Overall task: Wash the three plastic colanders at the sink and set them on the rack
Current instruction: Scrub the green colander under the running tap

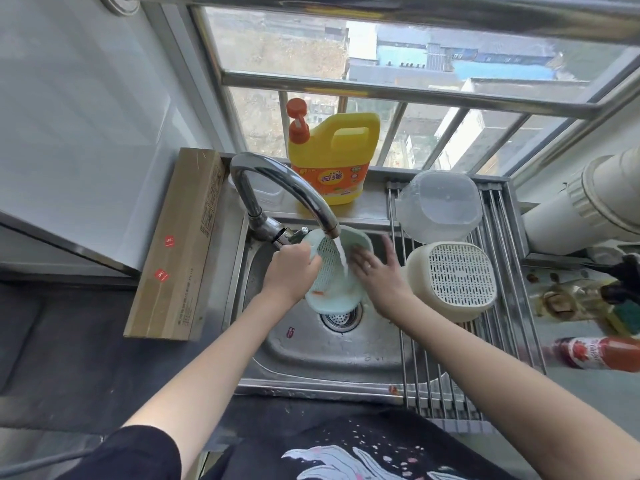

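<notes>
A pale green colander (332,292) is tilted over the steel sink (311,358), under water running from the curved tap (287,188). My left hand (289,268) grips its left rim. My right hand (377,271) lies flat against its right side with fingers spread. A cream colander (453,278) rests upside down on the roll-up rack (502,327) over the sink's right part. Behind it on the rack sits a translucent white bowl or colander (438,206), also turned over.
A yellow detergent jug (329,161) stands on the ledge behind the tap. A long cardboard box (180,244) lies left of the sink. Right of the rack are a red sauce bottle (599,353), a sponge (623,318) and a white pipe (588,209).
</notes>
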`<state>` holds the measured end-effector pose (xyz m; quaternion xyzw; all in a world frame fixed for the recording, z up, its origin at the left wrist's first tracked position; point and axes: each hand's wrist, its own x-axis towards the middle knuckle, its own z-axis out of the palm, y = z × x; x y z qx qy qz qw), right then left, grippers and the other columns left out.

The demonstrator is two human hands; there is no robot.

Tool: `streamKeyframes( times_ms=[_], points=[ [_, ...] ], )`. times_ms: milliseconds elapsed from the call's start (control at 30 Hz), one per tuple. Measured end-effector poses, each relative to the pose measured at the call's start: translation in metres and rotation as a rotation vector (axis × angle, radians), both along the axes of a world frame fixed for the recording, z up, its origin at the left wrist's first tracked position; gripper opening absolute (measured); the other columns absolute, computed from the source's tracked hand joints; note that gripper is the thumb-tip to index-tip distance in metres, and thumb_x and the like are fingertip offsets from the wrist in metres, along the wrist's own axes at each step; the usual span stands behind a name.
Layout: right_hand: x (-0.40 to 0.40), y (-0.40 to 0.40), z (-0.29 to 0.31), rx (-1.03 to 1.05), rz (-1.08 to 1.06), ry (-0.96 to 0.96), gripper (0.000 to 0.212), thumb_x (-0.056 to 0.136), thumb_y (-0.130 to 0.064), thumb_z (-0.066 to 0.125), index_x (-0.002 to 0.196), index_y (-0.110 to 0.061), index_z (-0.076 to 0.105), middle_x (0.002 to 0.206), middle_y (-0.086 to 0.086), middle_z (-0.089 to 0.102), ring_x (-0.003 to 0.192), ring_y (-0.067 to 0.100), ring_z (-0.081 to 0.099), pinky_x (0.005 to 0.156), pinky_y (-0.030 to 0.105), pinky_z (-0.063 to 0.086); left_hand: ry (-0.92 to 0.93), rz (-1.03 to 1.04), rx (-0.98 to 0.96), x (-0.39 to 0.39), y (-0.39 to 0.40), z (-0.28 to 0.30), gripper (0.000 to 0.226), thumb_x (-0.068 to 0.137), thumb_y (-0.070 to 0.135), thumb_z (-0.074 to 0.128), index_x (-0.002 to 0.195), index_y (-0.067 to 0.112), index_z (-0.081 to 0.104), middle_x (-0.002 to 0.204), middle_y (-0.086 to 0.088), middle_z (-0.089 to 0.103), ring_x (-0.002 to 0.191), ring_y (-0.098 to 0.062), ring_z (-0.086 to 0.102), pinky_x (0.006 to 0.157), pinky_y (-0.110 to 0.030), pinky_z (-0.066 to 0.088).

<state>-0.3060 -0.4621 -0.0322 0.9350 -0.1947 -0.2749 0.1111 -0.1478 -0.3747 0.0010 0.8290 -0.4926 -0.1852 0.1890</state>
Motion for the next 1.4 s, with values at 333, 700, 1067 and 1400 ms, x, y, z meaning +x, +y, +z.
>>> streamKeyframes(
  times_ms=[333,700,1067,1400],
  points=[
    [0.002,0.013,-0.008,0.141,-0.135,-0.029,0.075,0.090,-0.021,0.049,0.152,-0.011,0.007,0.160,0.009,0.008,0.147,0.022,-0.005,0.112,0.059,-0.015,0.106,0.073,-0.038,-0.001,-0.003,-0.009,0.034,0.089,0.014,0.048,0.058,0.008,0.036,0.064,-0.017,0.051,0.070,-0.037,0.054,0.058,-0.033,0.026],
    [-0.001,0.021,-0.014,0.395,-0.213,-0.107,0.074,0.085,-0.012,0.049,0.151,-0.012,0.016,0.158,0.006,0.019,0.147,0.015,0.008,0.118,0.045,-0.008,0.120,0.117,-0.080,-0.008,-0.004,-0.008,0.038,0.088,0.012,0.049,0.055,0.011,0.032,0.057,-0.012,0.046,0.061,-0.032,0.046,0.057,-0.034,0.025],
    [-0.004,-0.009,0.002,0.370,-0.183,-0.283,0.064,0.086,-0.003,0.042,0.147,-0.016,0.028,0.152,0.005,0.034,0.144,0.014,0.022,0.119,0.037,-0.007,0.187,0.073,0.006,0.006,0.001,-0.020,0.038,0.083,0.021,0.046,0.048,0.014,0.031,0.048,0.002,0.035,0.053,-0.020,0.038,0.048,-0.029,0.024],
    [0.009,0.008,0.017,0.565,-0.324,0.171,0.042,0.094,-0.022,0.048,0.135,-0.011,0.049,0.142,0.011,0.046,0.137,0.033,0.028,0.107,0.063,0.004,0.256,0.181,-0.068,-0.004,0.005,-0.024,0.035,0.083,0.007,0.053,0.052,0.006,0.035,0.050,-0.004,0.033,0.050,-0.016,0.029,0.049,-0.031,0.021]
  ],
)
